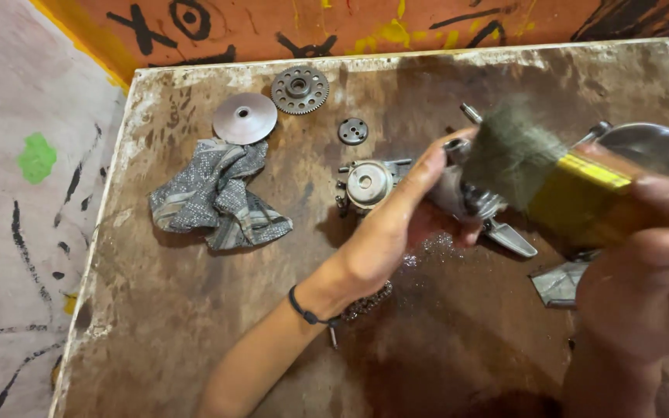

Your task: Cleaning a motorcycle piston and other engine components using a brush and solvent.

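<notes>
Gripping metal engine part [470, 197] in left hand [396, 232], fingers wrapped, lifting off desk [195, 325] centre for brushing. Clutching yellow-handled brush [536, 170] in right hand [644, 286], bristles pressing from 3 o'clock. Rag [214, 193], gear [300, 90] lying at 10 o'clock.

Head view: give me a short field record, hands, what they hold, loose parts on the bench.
left hand: grips a grey metal engine part above the bench
right hand: holds a yellow-handled brush with dark bristles, bristles on the part
bench: stained brown wooden table
cloth: crumpled grey patterned rag, left of the hands
loose parts: smooth metal disc; toothed gear wheel; small round plate with holes; round-faced metal assembly
blur: right hand and brush are smeared
</notes>
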